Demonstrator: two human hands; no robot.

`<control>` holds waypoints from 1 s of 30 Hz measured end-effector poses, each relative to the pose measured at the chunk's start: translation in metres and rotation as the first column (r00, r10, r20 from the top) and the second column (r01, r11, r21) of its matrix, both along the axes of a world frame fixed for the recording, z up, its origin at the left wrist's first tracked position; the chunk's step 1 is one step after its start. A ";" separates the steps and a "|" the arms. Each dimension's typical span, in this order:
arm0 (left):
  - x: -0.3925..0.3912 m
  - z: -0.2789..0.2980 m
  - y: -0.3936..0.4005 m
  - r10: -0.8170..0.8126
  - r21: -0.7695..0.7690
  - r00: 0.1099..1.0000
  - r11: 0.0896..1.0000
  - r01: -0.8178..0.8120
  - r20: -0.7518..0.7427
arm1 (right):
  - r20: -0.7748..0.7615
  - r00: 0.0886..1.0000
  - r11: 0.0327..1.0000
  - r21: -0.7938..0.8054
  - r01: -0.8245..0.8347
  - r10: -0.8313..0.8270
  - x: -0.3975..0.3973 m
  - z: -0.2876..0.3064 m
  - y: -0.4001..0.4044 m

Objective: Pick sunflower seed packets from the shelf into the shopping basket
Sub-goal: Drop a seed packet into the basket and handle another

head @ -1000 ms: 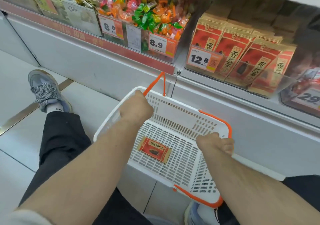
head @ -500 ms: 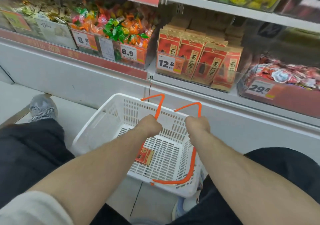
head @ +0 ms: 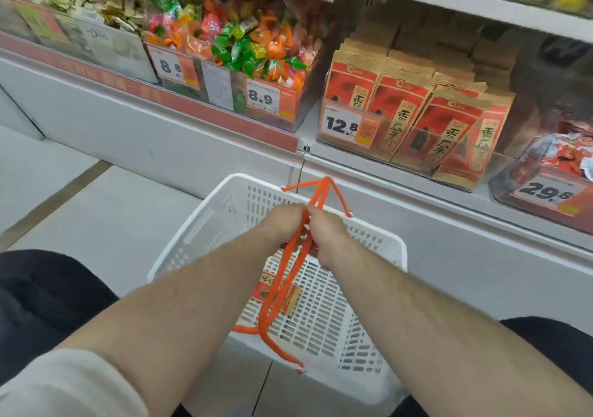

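One seed packet (head: 278, 294) lies flat on the floor of your white basket (head: 205, 221), partly hidden behind the orange handles (head: 288, 275). More seed packets (head: 414, 121) stand upright in rows on the shelf (head: 449, 188), up and right of the basket, behind a clear front lip with a 12.8 price tag (head: 348, 124) on its left end.

Your left hand (head: 284, 224) and right hand (head: 327, 232) meet over the middle of the basket, knuckles touching. Both are curled round the two orange handles, which are pulled together between them. Handle ends run up to the far rim and down to the near rim.

The basket sits on the pale floor tiles (head: 106, 211), its far rim close to the white shelf base (head: 192, 150); whether they touch, can't tell. Your arms cross the near half of the basket, so the open space inside is mostly the far-left corner and the right side.

The shelf edge above the basket is open. Left of the seed packets is a bin of wrapped candy (head: 244, 47), tagged 8.9. Right of them is a clear bin of red-wrapped sweets (head: 558, 160), tagged 29.8. An upper shelf board (head: 465, 9) overhangs the packets, leaving a low gap above their tops.

Your dark trouser legs (head: 45, 294) flank the basket on both sides.
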State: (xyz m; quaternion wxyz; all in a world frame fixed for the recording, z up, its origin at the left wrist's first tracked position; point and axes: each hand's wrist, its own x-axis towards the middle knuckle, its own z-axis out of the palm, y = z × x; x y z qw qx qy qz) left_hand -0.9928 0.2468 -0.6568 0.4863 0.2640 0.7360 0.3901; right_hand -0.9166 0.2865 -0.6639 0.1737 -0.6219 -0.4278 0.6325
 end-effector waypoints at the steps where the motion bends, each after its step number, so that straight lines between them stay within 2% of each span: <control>1: -0.006 -0.004 0.011 0.011 0.019 0.999 1.000 -0.011 0.033 | 0.055 0.998 0.999 0.025 0.037 -0.038 -0.006 -0.007 0.005; 3: -0.013 -0.010 0.032 0.011 0.017 0.996 1.000 -0.012 0.086 | 0.118 0.986 0.992 0.041 0.116 -0.120 -0.015 -0.011 0.013; 6: -0.012 -0.012 0.046 0.002 -0.046 0.979 0.999 0.008 0.204 | 0.089 0.974 0.977 -0.042 0.211 -0.206 -0.031 -0.011 0.024; 10: -0.007 0.005 0.046 0.061 -0.169 0.897 0.986 0.015 0.439 | 0.057 0.961 0.941 -0.193 0.277 -0.271 -0.042 0.010 0.024; 14: 0.008 0.042 0.038 0.133 -0.285 0.811 0.958 0.043 0.570 | 0.163 0.933 0.911 -0.216 0.352 -0.322 -0.024 0.049 0.012; 19: 0.033 0.096 0.042 0.115 -0.403 0.814 0.902 0.154 0.569 | 0.249 0.915 0.906 -0.206 0.369 -0.316 0.011 0.104 0.013; 24: 0.078 0.149 0.046 0.031 -0.435 0.787 0.846 0.307 0.616 | 0.341 0.851 0.865 -0.166 0.473 -0.400 0.065 0.164 0.013; 28: 0.129 0.187 0.055 -0.011 -0.426 0.727 0.804 0.415 0.686 | 0.402 0.774 0.818 -0.095 0.567 -0.489 0.117 0.213 0.013; 30: 0.159 0.208 0.061 -0.066 -0.426 0.735 0.778 0.461 0.675 | 0.415 0.757 0.812 -0.068 0.579 -0.505 0.148 0.235 0.013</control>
